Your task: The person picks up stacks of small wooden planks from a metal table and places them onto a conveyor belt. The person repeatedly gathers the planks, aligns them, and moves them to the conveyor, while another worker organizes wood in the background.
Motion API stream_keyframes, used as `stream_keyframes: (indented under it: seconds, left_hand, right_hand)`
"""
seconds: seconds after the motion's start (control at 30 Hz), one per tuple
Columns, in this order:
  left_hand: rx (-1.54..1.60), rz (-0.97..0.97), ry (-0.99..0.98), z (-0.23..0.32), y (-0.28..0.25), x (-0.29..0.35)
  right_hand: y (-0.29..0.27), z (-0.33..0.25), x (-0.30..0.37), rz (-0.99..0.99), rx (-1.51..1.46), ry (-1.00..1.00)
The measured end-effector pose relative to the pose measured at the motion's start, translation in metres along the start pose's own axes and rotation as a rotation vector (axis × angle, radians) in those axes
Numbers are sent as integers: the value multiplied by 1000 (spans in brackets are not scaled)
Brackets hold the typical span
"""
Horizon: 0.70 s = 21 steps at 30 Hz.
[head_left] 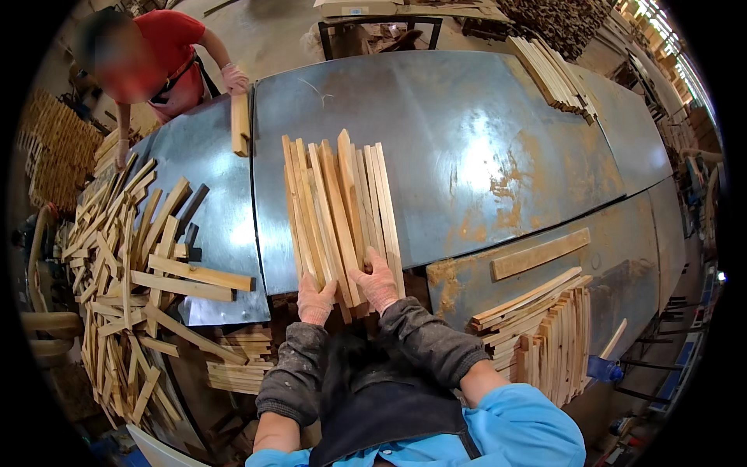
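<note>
A row of long, pale wooden slats [334, 210] lies side by side on the metal tabletop in front of me, pointing away from my body. Their far ends are uneven, and one slat near the middle stands a little higher than the rest. At the near ends my left hand [317, 300], in a light glove, grips slats on the left side of the row. My right hand [377, 283], gloved the same way, is closed over slats right of the middle. Its fingertips are partly hidden among the wood.
A jumbled heap of wood pieces [128, 288] covers the left table. Stacked slats [556, 342] stand at the right, beside a single flat board [541, 254]. More strips [548, 76] lie at the far right. A co-worker in red [167, 39] holds boards [240, 124] at the far left.
</note>
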<state>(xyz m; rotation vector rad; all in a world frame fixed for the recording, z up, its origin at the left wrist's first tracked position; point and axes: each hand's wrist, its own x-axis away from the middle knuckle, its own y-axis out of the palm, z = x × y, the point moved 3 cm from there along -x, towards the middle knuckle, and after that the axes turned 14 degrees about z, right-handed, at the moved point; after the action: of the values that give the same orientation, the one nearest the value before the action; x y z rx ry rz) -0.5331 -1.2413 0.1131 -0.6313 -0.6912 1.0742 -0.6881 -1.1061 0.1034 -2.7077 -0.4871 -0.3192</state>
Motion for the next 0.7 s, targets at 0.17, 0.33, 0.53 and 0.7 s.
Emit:
stream_keyframes:
  seconds: [0.17, 0.33, 0.53, 0.7]
  left_hand:
    - [-4, -52, -14, 7, -8, 0]
    - [2, -51, 36, -13, 1, -10]
    - [376, -256, -62, -22, -7, -41]
    - [424, -163, -83, -26, 6, -75]
  right_hand:
    - [-15, -61, 8, -168, 190, -98]
    - [-8, -41, 1, -266, 455, -38]
    - [-6, -24, -12, -307, 199, 222]
    - [-9, -65, -32, -272, 294, 145]
